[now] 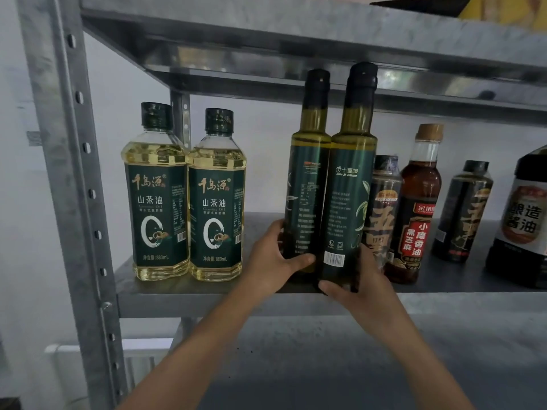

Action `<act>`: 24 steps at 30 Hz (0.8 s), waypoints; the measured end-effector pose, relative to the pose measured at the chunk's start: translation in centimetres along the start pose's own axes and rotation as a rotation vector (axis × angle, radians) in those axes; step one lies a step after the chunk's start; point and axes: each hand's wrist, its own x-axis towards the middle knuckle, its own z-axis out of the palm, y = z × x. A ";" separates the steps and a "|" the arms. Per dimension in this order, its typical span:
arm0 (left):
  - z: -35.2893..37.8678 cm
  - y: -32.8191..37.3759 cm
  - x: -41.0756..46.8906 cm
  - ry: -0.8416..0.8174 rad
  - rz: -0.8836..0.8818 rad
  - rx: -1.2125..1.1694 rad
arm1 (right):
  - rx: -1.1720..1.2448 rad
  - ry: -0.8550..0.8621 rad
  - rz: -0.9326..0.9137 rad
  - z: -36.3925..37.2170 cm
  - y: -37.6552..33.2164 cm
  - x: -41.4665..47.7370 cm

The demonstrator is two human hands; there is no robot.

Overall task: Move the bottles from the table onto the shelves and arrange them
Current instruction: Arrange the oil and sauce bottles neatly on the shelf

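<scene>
Head view: left hand (272, 258) grips left green bottle (307, 173), right hand (367, 291) right green bottle (349, 187), likely pairing them beside yellow bottles (157, 187).

Your grey metal shelf board (183, 279) spans mid-frame; centre left it carries the left camellia oil bottle (157, 202) and right camellia oil bottle (217, 205), upright, touching. At its front edge, centre, stand the left tall green bottle (307, 184) and right tall green bottle (349, 196), touching; whether their bases rest fully on it cannot be told. Right of these: a dark-labelled bottle (383, 202) against a tan-capped bottle (417, 208), a second dark bottle (463, 214) apart, a soy sauce jug (524, 220) at the right frame edge.
</scene>
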 end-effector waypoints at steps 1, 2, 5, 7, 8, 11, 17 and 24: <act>0.2 -0.1 0.0 0.055 0.019 0.056 | 0.031 -0.032 0.008 0.0 0.1 0.0; 0.3 -0.1 0.0 0.111 0.045 0.110 | 0.039 -0.026 0.010 0.0 0.2 0.0; 0.4 -0.4 -0.1 0.108 0.046 0.152 | 0.025 0.064 -0.001 0.6 0.7 0.0; -0.2 -0.2 -0.3 -0.074 -0.055 -0.066 | 0.035 0.086 0.006 0.8 1.0 0.1; -0.6 -0.3 -0.4 -0.137 -0.089 -0.174 | 0.046 0.091 0.013 0.9 1.0 0.1; -0.8 -0.6 -0.5 -0.074 -0.045 -0.158 | 0.056 0.126 0.020 1.1 0.9 0.1; -0.3 -0.4 -0.5 0.024 -0.027 -0.017 | 0.019 0.117 -0.025 1.1 1.1 -0.1; -0.9 -0.6 -0.8 -0.029 -0.053 -0.228 | 0.214 0.130 -0.014 0.8 1.6 0.0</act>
